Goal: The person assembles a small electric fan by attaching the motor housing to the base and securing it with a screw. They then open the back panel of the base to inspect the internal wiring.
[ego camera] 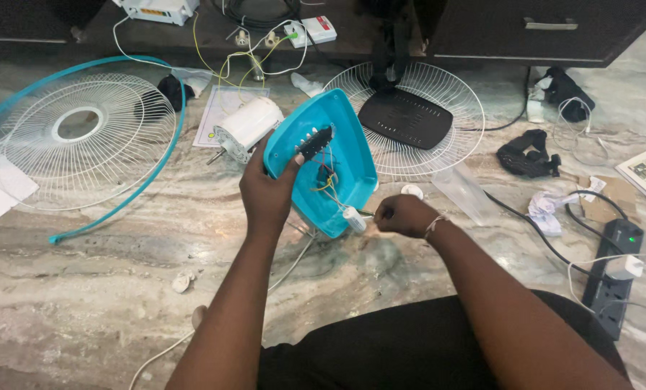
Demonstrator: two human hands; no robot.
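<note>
My left hand (267, 191) grips the left rim of a turquoise plastic fan housing (352, 155), tilted up off the marble floor with its open inside facing me. Its thumb rests by a black switch block (314, 142) inside the shell, from which coloured wires (328, 184) run down to a small white capacitor (353, 219). My right hand (404, 215) is closed at the housing's lower right corner, pinching something thin by the capacitor; what it holds is hidden. A white fan motor (249, 126) lies just behind the shell.
A white wire fan guard with a turquoise ring (85, 133) lies at the left. A second guard (438, 155) at the back holds a black flat box (405, 118). A power strip (615, 271), cables, crumpled paper and a clear plastic piece (464, 191) lie at the right.
</note>
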